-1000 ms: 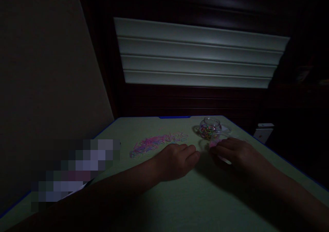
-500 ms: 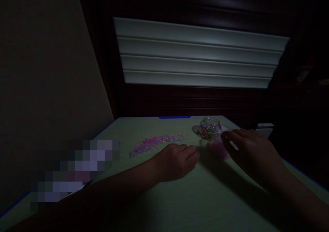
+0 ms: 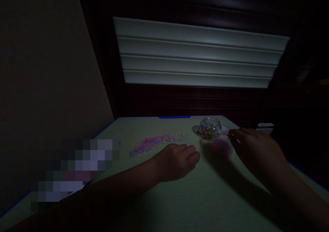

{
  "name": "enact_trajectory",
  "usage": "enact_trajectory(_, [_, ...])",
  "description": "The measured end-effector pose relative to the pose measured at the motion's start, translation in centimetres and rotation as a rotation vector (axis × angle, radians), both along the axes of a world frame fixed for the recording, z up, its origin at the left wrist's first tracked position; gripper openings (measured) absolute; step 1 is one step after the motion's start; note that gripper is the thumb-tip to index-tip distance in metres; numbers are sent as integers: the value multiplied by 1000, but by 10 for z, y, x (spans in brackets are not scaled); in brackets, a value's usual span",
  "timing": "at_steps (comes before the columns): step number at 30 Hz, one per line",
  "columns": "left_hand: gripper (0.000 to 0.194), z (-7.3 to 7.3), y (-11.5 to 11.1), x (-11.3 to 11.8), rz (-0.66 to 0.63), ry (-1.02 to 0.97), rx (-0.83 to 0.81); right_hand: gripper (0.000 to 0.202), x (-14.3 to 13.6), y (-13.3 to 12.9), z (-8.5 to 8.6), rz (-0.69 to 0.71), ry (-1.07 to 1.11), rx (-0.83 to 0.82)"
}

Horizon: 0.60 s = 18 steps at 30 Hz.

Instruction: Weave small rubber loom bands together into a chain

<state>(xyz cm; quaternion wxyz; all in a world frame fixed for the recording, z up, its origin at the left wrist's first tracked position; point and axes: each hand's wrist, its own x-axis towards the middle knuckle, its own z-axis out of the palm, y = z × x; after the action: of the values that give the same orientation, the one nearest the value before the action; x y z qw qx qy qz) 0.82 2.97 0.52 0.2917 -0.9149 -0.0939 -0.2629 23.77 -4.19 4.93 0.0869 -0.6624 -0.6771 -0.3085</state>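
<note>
My left hand [image 3: 177, 161] rests closed on the pale green table, its fingers curled and turned away; what they hold, if anything, is hidden. Behind it lies a long loose pile of pink and purple elastic bands [image 3: 154, 143]. My right hand [image 3: 254, 144] is closed in a pinch at the right, on something thin and pale that I cannot make out clearly. Just left of its fingertips is a blurred pink bundle [image 3: 221, 148]. A round clear jar [image 3: 210, 130] with multicoloured rings inside stands open behind the bundle.
The table [image 3: 180, 201] has a blue edge. A pixelated patch [image 3: 84, 166] covers something at the table's left side. Behind the table is a dark panel with pale slats [image 3: 197, 57]. A white object [image 3: 265, 127] sits beyond the right edge.
My right hand has moved a little to the right, and its fingers have closed further. The pink bundle shows more fully and looks blurred. My left hand has stayed in place.
</note>
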Motion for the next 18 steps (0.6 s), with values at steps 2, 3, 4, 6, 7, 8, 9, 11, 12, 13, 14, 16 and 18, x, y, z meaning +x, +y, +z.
enact_trajectory(2, [7, 0, 0, 0, -4, -2, 0, 23, 0, 0, 0, 0, 6, -6])
enact_trajectory(3, [7, 0, 0, 0, -4, 0, 1, 23, 0, 0, -1, 1, 6, -9])
enact_trajectory(4, [7, 0, 0, 0, -3, 4, 0, 23, 1, 0, -1, 1, 7, -11])
enact_trajectory(6, [8, 1, 0, 0, -3, 9, -1, 23, 1, 0, -1, 4, 0, -13])
enact_trajectory(7, [9, 1, 0, 0, -3, 13, -2, 23, 2, 1, -1, 6, -4, -10])
enact_trajectory(8, [9, 1, -1, -1, -1, 15, -3, 23, 2, 1, -1, 7, -11, -5])
enact_trajectory(9, [10, 1, -1, -1, 3, 17, -4, 23, 2, 1, -2, 9, -17, 1])
enact_trajectory(11, [10, 1, -1, -1, 12, 23, -5, 22, 3, 1, -2, 12, -26, 5])
enact_trajectory(12, [10, 2, -1, -1, 17, 28, -6, 22, 3, 1, -2, 11, -26, 3])
enact_trajectory(13, [10, 2, -1, -1, 21, 32, -7, 22, 2, 1, -2, 13, -25, -1])
enact_trajectory(14, [11, 2, -1, -1, 21, 33, -9, 22, 2, 1, -2, 16, -24, -3])
enact_trajectory(16, [11, 2, 0, 0, 18, 38, -19, 21, 2, 0, -2, 31, -21, 0])
enact_trajectory(18, [11, 1, 0, 0, 12, 37, -25, 21, 2, 0, -2, 54, -14, 15])
